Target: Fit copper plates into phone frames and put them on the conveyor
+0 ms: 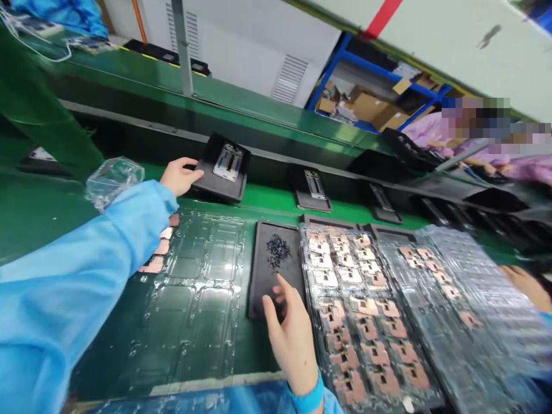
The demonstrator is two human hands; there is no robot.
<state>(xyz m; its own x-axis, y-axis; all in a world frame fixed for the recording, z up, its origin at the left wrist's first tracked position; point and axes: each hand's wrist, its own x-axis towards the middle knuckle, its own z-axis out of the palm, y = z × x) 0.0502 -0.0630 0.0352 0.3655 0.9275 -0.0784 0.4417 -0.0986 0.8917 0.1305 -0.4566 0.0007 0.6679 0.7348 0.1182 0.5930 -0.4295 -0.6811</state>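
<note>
Left hand (181,176) is on the left edge of a black rectangular fixture tray (219,187), near the far edge of the green tabletop (56,221). Its fingers (192,176) are close together against the tray. Can't tell if they're clamped or only touching. The tray holds a silver phone mid-frame (227,162).

Right hand (293,339) hovers low over a flat black tray (259,270), fingers (280,287) apart, nothing visibly held. A heap of small black pieces (277,252) sits near that tray's far end.

Status, from layout: the clear plastic blister tray (202,293) at left has mostly empty pockets. Only a few copper-coloured parts (157,256) show at its left edge, partly under the blue sleeve (64,287). The clear blister tray right of the black tray (357,310) is densely loaded with copper-and-white parts. A further clear blister stack (457,287) shows fewer parts, with its right side out of frame. A second black fixture tray (313,190) holds a similar silver frame.

Labels: no readable brand or writing. Crumpled clear plastic bag (114,183) lies beyond the left sleeve.
</note>
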